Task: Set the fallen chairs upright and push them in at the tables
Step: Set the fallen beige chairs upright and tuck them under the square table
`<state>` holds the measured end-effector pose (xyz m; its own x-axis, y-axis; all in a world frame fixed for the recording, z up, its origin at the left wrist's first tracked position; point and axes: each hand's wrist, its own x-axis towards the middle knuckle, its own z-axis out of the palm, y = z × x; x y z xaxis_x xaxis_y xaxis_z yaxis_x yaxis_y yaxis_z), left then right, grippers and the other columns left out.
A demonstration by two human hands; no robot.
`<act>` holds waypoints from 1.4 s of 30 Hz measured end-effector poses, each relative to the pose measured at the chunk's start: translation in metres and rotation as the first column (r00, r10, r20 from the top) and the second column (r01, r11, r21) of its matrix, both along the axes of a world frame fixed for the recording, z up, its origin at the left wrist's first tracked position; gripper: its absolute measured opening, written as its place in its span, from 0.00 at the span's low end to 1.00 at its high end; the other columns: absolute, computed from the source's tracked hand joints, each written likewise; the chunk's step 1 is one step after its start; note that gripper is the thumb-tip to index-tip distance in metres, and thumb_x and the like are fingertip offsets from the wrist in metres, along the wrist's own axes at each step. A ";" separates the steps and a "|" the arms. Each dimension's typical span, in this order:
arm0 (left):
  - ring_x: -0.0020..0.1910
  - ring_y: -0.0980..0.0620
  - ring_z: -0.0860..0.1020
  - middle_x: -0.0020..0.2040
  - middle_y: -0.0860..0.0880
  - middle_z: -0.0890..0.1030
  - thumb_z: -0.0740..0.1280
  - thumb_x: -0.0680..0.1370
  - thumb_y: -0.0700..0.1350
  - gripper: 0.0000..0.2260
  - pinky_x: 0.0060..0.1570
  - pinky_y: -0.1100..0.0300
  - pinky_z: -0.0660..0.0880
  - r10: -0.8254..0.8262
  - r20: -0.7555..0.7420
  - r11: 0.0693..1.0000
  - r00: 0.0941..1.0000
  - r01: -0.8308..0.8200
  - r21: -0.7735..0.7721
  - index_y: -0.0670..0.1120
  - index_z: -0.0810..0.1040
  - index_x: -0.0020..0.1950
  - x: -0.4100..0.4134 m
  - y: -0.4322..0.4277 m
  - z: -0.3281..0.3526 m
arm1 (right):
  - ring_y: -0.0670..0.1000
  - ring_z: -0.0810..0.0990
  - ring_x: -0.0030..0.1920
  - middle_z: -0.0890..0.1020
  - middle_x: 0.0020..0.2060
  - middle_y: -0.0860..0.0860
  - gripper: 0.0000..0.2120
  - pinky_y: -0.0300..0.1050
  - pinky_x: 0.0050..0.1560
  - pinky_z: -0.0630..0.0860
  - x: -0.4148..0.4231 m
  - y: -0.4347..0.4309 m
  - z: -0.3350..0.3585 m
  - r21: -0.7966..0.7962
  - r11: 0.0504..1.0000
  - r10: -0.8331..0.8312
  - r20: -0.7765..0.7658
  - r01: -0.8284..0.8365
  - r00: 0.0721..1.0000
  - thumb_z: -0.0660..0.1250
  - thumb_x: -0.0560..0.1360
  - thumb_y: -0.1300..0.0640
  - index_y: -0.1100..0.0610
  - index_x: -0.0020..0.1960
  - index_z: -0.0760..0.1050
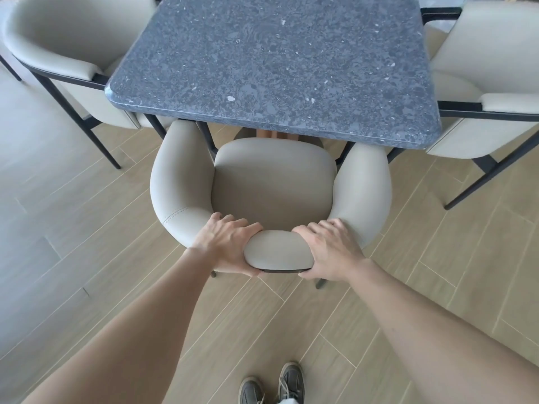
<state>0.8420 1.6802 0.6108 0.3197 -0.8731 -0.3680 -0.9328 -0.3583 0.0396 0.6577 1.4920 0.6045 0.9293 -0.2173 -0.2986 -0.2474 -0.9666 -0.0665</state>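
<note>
A beige padded chair (272, 182) with a curved backrest stands upright in front of me. Its front edge sits just under the near edge of the dark blue speckled table (277, 62). My left hand (226, 243) grips the top of the backrest left of its middle, thumb underneath. My right hand (329, 250) grips the backrest right of its middle in the same way. Both arms reach forward from the bottom of the view.
A second beige chair (64, 48) stands upright at the table's left side, and a third beige chair (490, 83) at its right side, both with black metal legs. Wood-look floor tiles (87, 258) surround the table. My shoes (272, 386) show at the bottom.
</note>
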 end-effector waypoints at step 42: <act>0.52 0.47 0.80 0.49 0.57 0.82 0.65 0.63 0.79 0.35 0.60 0.50 0.75 -0.077 0.014 0.994 0.997 0.078 -0.082 0.58 0.78 0.61 -0.022 0.093 -0.005 | 0.55 0.79 0.59 0.81 0.56 0.44 0.38 0.55 0.68 0.67 -0.027 0.091 -0.001 0.026 1.000 -0.015 -0.015 0.015 1.000 0.75 0.65 0.33 0.43 0.71 0.71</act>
